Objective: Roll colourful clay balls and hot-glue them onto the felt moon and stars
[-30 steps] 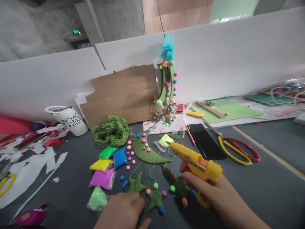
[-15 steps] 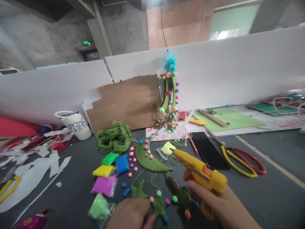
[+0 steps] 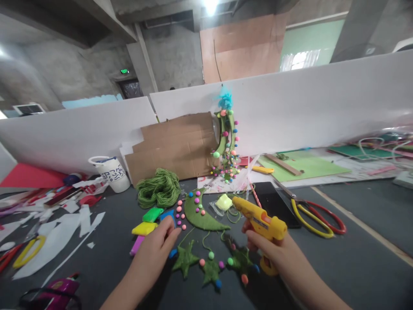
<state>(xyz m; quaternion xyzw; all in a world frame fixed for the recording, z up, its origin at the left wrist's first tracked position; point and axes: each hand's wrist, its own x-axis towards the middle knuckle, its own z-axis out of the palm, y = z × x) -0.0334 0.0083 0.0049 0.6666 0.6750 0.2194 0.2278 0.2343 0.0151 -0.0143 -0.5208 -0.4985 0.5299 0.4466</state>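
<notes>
My right hand [image 3: 274, 252] is wrapped round a yellow glue gun [image 3: 256, 216], its nozzle pointing left over the table. My left hand [image 3: 156, 243] hovers left of the green crescent moon [image 3: 199, 219], fingers pinched together; whatever is between them is hidden. Beside those fingers are small coloured balls [image 3: 179, 209] and a partly covered blue clay packet [image 3: 168, 214]. Short cords run from the moon to a left green star [image 3: 185, 260], a middle star [image 3: 211, 272] and a right star [image 3: 239, 260]. Balls dot the moon and the middle and right stars.
Green yarn [image 3: 158, 188] lies before the cardboard [image 3: 174, 144]. A decorated moon hanging [image 3: 223, 133] stands behind. To the right are a black phone [image 3: 277, 206] and red-yellow scissors [image 3: 318, 217]. At left sit paper scraps [image 3: 58, 241] and a purple tool [image 3: 58, 292].
My left hand has left the stars and moved up and left to the loose balls, uncovering the left star. My right hand still holds the glue gun, slightly shifted left. The view has tilted up.
</notes>
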